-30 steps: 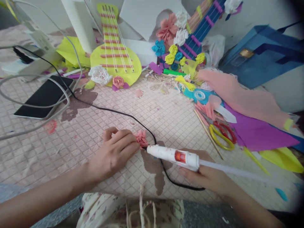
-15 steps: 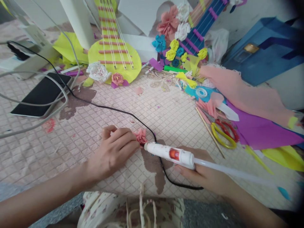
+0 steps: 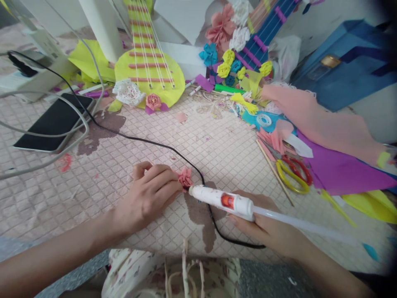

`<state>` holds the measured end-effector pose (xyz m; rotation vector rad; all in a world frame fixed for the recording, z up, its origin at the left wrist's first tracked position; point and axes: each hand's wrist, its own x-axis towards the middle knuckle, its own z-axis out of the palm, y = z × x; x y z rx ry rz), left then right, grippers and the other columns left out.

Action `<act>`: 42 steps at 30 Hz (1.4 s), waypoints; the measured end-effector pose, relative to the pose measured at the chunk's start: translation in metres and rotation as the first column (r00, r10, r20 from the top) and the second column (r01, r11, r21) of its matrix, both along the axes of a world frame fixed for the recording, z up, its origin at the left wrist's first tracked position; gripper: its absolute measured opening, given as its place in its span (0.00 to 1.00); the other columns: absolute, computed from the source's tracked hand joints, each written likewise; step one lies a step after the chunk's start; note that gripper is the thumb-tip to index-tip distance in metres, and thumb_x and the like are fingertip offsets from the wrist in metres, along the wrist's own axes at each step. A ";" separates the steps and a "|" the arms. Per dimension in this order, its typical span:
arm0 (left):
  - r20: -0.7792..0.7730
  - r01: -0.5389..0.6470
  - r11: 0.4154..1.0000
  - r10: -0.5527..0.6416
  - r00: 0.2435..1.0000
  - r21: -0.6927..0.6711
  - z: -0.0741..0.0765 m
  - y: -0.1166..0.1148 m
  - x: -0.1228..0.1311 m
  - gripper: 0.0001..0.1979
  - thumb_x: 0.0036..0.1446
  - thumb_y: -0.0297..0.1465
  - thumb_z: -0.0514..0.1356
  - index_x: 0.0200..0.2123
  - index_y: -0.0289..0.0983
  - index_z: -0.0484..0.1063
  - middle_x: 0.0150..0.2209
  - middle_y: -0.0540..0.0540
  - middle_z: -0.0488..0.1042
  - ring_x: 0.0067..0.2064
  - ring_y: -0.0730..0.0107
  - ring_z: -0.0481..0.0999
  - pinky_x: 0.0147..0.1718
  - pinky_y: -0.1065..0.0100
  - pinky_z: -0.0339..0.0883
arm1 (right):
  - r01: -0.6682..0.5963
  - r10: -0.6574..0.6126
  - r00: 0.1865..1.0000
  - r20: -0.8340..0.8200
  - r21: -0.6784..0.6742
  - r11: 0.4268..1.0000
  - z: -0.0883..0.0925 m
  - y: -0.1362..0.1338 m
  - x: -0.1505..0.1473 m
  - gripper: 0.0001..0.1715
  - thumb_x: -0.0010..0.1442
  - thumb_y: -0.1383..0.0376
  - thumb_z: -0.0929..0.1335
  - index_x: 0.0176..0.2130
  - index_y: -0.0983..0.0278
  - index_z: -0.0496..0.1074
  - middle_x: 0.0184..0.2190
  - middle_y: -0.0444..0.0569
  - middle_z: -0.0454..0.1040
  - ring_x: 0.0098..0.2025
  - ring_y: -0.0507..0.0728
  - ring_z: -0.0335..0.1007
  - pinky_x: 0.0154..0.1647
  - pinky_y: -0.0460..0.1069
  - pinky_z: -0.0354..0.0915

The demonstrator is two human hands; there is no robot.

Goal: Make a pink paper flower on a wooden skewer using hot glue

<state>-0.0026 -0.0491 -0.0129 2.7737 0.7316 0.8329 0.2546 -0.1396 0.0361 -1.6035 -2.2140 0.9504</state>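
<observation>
Just left of the table's front middle, my left hand point(image 3: 151, 192) has its fingers closed on a small pink paper flower point(image 3: 185, 178). The flower's ruffled petals stick out beyond the fingertips. My right hand point(image 3: 260, 219) is wrapped round a white hot glue gun point(image 3: 221, 200) with an orange window on its side. Its nozzle points left and meets the lower edge of the flower; whether glue is flowing cannot be seen. A long translucent glue stick point(image 3: 297, 222) runs out of the gun's rear, over my right wrist.
A black cord point(image 3: 149, 142) crosses the quilted tablecloth under the gun. A phone point(image 3: 51, 126) lies left. Behind stand a yellow paper guitar point(image 3: 173, 72) and a blue one point(image 3: 266, 37) with paper flowers. Scissors point(image 3: 293, 177), a wooden stick point(image 3: 273, 171) and purple paper point(image 3: 328, 169) lie right.
Almost nothing differs. Both hands, the flower and the glue gun keep their places, with the view shifted very slightly.
</observation>
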 end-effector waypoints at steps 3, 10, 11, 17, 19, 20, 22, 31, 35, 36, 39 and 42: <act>0.012 0.000 1.000 0.000 1.000 -0.005 0.000 0.000 0.000 0.03 0.61 0.27 0.57 0.38 0.38 0.70 0.38 0.49 0.72 0.43 0.68 0.68 0.43 0.63 0.60 | -0.001 0.001 1.000 -0.014 0.008 1.000 0.001 -0.002 0.001 0.07 0.63 0.61 0.61 0.35 0.61 0.65 0.27 0.43 0.70 0.28 0.52 0.66 0.27 0.47 0.59; 0.019 -0.004 1.000 0.004 1.000 -0.002 -0.001 0.001 0.001 0.02 0.61 0.27 0.57 0.37 0.38 0.70 0.38 0.49 0.73 0.44 0.68 0.68 0.43 0.63 0.59 | 0.016 -0.016 1.000 -0.020 0.003 1.000 0.002 -0.002 0.001 0.06 0.63 0.62 0.61 0.35 0.60 0.65 0.26 0.41 0.69 0.27 0.51 0.65 0.25 0.46 0.57; 0.018 -0.002 1.000 0.002 1.000 -0.002 -0.001 0.001 0.001 0.03 0.61 0.27 0.57 0.37 0.38 0.70 0.38 0.49 0.73 0.44 0.68 0.68 0.43 0.63 0.59 | 0.021 -0.021 1.000 -0.016 0.000 1.000 0.001 -0.002 0.001 0.06 0.63 0.62 0.61 0.35 0.60 0.65 0.26 0.41 0.69 0.27 0.51 0.66 0.26 0.46 0.57; 0.011 -0.004 1.000 0.004 1.000 -0.011 -0.002 0.000 0.000 0.03 0.61 0.28 0.57 0.37 0.38 0.70 0.37 0.50 0.73 0.43 0.67 0.68 0.43 0.62 0.58 | 0.011 -0.011 1.000 0.007 -0.012 1.000 0.000 -0.002 -0.001 0.07 0.63 0.61 0.61 0.37 0.61 0.64 0.28 0.43 0.71 0.29 0.52 0.67 0.27 0.46 0.58; 0.009 -0.008 1.000 0.008 1.000 -0.023 -0.001 0.000 0.000 0.03 0.60 0.27 0.58 0.37 0.39 0.70 0.37 0.50 0.73 0.43 0.68 0.68 0.43 0.62 0.58 | 0.016 -0.016 1.000 0.020 -0.008 1.000 0.001 -0.003 -0.001 0.07 0.64 0.60 0.61 0.36 0.61 0.64 0.27 0.43 0.70 0.28 0.52 0.67 0.26 0.46 0.57; 0.007 -0.008 1.000 0.008 1.000 -0.026 -0.001 0.000 0.000 0.03 0.60 0.27 0.58 0.38 0.39 0.70 0.37 0.50 0.73 0.43 0.68 0.68 0.43 0.62 0.58 | 0.019 -0.019 1.000 0.022 -0.009 1.000 0.002 -0.004 -0.001 0.08 0.64 0.60 0.60 0.36 0.61 0.63 0.27 0.42 0.70 0.27 0.52 0.67 0.25 0.46 0.57; 0.013 -0.006 1.000 0.006 1.000 -0.022 -0.001 0.001 0.000 0.03 0.60 0.27 0.58 0.37 0.39 0.70 0.37 0.50 0.73 0.43 0.68 0.68 0.43 0.62 0.58 | 0.029 -0.028 0.999 0.017 -0.013 1.000 0.003 -0.006 0.001 0.08 0.64 0.60 0.60 0.34 0.61 0.63 0.26 0.42 0.69 0.26 0.51 0.66 0.25 0.46 0.57; 0.033 -0.022 0.998 0.024 0.999 -0.058 0.000 0.002 0.002 0.02 0.59 0.30 0.59 0.36 0.39 0.71 0.37 0.49 0.74 0.42 0.68 0.69 0.42 0.62 0.57 | 0.089 -0.089 0.995 -0.053 -0.001 0.996 -0.009 -0.017 0.018 0.05 0.61 0.61 0.64 0.34 0.60 0.65 0.24 0.41 0.68 0.25 0.52 0.63 0.25 0.46 0.60; 0.057 -0.029 0.997 0.033 0.998 -0.068 0.003 0.003 0.004 0.02 0.59 0.30 0.60 0.34 0.39 0.71 0.36 0.50 0.74 0.40 0.68 0.69 0.41 0.61 0.55 | 0.102 -0.103 0.993 -0.062 -0.015 0.995 -0.013 -0.019 0.021 0.06 0.62 0.61 0.63 0.35 0.60 0.66 0.26 0.42 0.70 0.26 0.52 0.65 0.26 0.46 0.62; 0.056 -0.029 0.997 0.033 0.998 -0.075 0.004 0.003 0.004 0.01 0.59 0.30 0.60 0.33 0.39 0.70 0.35 0.50 0.74 0.40 0.68 0.69 0.40 0.61 0.55 | 0.102 -0.103 0.993 -0.060 -0.010 0.995 -0.013 -0.020 0.022 0.06 0.62 0.61 0.63 0.36 0.61 0.66 0.27 0.43 0.71 0.28 0.52 0.66 0.28 0.46 0.63; 0.061 -0.017 0.992 0.025 0.998 -0.126 0.003 0.004 0.004 0.01 0.58 0.29 0.60 0.34 0.38 0.69 0.36 0.49 0.73 0.40 0.68 0.68 0.40 0.62 0.58 | 0.116 -0.114 0.991 -0.063 0.027 0.993 -0.015 -0.021 0.024 0.07 0.62 0.61 0.63 0.39 0.60 0.66 0.29 0.43 0.71 0.29 0.53 0.67 0.30 0.47 0.64; 0.118 -0.005 0.977 0.031 0.992 -0.213 0.001 0.005 0.005 0.07 0.57 0.28 0.61 0.39 0.38 0.68 0.39 0.47 0.70 0.42 0.68 0.68 0.41 0.64 0.63 | 0.124 -0.121 0.989 -0.081 0.036 0.992 -0.015 -0.021 0.025 0.07 0.62 0.60 0.63 0.38 0.60 0.67 0.28 0.43 0.71 0.28 0.52 0.66 0.27 0.46 0.63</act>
